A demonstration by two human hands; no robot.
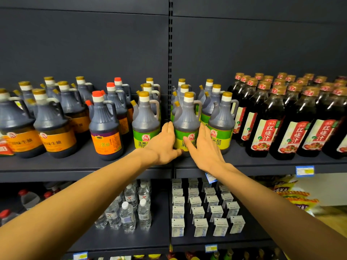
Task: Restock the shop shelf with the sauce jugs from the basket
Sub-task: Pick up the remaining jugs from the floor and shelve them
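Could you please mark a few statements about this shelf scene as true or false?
1. Both hands touch the same green-labelled jug. True: the left hand and the right hand flank it.
2. That jug has a red cap. False: its cap is gold.
3. The jug stands on the shelf. True.
4. The tall red-labelled bottles stand left of the jug. False: they stand to its right.
5. Small water bottles sit on the shelf below. True.
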